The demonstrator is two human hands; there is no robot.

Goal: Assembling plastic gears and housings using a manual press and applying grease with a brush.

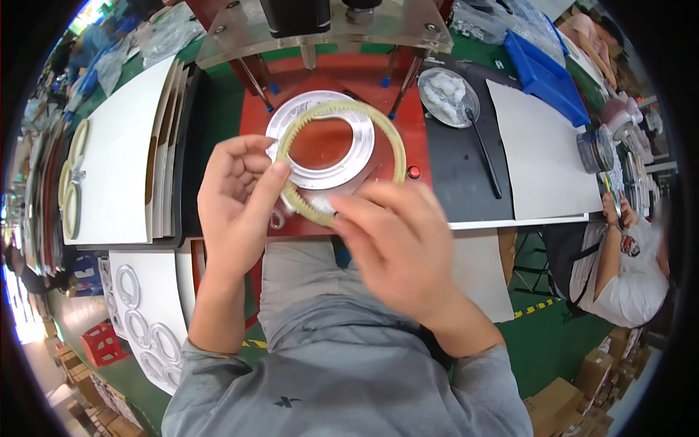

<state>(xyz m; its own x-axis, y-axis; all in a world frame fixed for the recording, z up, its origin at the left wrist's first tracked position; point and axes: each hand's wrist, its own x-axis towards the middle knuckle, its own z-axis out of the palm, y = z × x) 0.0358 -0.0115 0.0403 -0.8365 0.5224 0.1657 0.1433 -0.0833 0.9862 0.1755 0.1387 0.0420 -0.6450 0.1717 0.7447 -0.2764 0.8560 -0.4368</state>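
A pale yellow ring gear (399,146) with teeth along its inner edge is held up over the red machine base. My left hand (244,186) pinches its left side between thumb and fingers. At its lower rim is my right hand (397,237), slightly blurred, its thumb and fingers drawn together; what they hold, if anything, cannot be made out. A whitish smear (319,202) shows beside those fingertips. Behind the gear, a white flanged ring (295,109) lies on the red base (255,73), partly covered by the gear.
Right of the base, a clear dish of white paste (445,97) stands near a thin black stick (489,156). Above is a machine with a clear plate (328,42). More yellow rings (71,207) lie far left; white rings (138,328) lie lower left. A blue tray (546,76) sits back right.
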